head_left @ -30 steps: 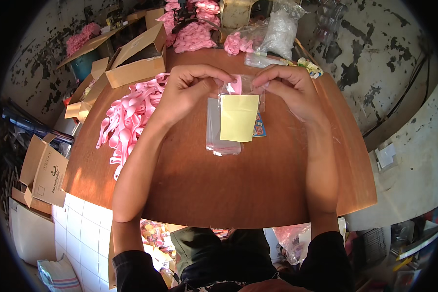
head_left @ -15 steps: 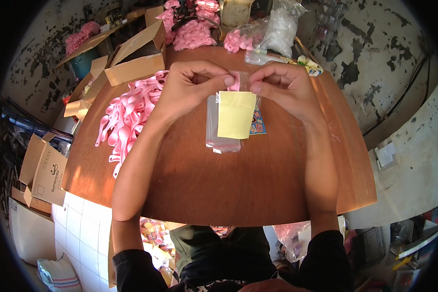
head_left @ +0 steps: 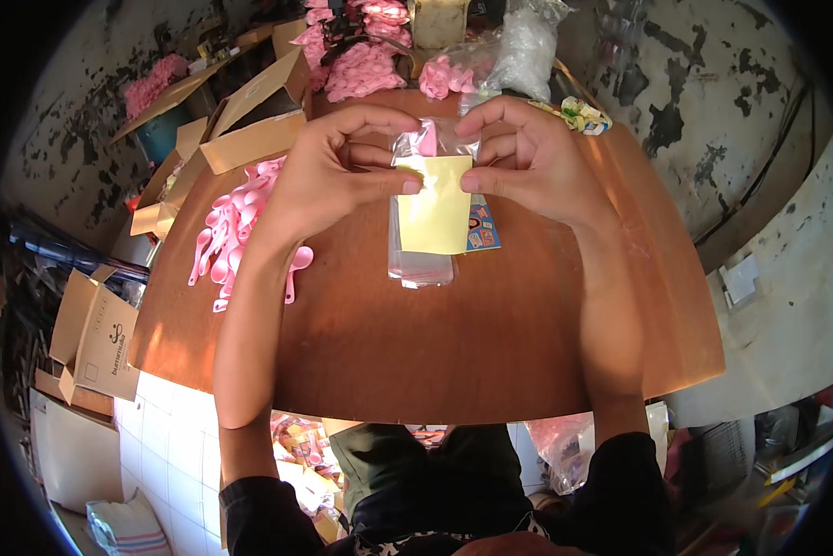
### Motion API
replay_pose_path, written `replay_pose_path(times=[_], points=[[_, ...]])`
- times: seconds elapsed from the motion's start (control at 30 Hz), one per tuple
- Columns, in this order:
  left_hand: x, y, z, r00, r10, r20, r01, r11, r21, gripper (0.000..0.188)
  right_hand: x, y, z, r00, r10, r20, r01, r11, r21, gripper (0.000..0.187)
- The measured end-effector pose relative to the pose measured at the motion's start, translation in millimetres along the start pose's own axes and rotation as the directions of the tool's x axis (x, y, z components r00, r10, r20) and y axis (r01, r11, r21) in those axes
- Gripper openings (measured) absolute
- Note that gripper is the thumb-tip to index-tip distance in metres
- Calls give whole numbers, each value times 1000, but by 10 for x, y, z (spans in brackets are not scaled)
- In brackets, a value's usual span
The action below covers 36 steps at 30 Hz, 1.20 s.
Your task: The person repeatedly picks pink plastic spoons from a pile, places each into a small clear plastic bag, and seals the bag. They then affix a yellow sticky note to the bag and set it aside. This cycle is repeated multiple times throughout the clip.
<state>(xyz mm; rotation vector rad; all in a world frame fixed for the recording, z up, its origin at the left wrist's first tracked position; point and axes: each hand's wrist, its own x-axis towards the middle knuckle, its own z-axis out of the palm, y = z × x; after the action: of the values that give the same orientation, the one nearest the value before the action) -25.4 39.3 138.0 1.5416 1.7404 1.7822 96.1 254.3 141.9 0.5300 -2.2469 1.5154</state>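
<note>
Above the table, a pale yellow card (head_left: 434,206) hangs between my hands with a clear plastic bag (head_left: 449,141) rising behind its top edge. Inside the clear film shows a pink piece (head_left: 427,139), most of it hidden by the card. My left hand (head_left: 347,171) is closed, its thumb on the card's upper left side. My right hand (head_left: 528,167) pinches the opposite side, fingers curled at the bag's edge. Whether the card is inside the bag, I cannot tell. Underneath lie flat clear bags (head_left: 423,271) and a blue printed card (head_left: 483,230), both partly covered.
A heap of pink spoons (head_left: 236,222) lies at the left, partly behind my left forearm. Cardboard boxes (head_left: 259,111) stand beyond it. Along the back are bagged pink pieces (head_left: 366,72), a bulging clear bag (head_left: 525,60) and a yellow-green packet (head_left: 581,117).
Both thumbs have shifted from the card's top edge down to its sides. The card has moved slightly left and up, and more of the bag shows above it.
</note>
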Motion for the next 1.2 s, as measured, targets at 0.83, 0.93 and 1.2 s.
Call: replay_pose_path(times=[0.83,0.93,1.2], points=[[-5742,-1987,-252,526,-511,-680,813,67,578,34,-169,-501,-120,988,-57,-145,29,982,-189,40],[-5621,-2193,-29,316,-692,-649,785,-194,589,90,-160,-347,-130,998,-19,-53,11,990,-143,41],[-4110,-1367,77,298,307,-904,788,455,414,40,-493,440,658,979,-128,159,196,806,-559,26]])
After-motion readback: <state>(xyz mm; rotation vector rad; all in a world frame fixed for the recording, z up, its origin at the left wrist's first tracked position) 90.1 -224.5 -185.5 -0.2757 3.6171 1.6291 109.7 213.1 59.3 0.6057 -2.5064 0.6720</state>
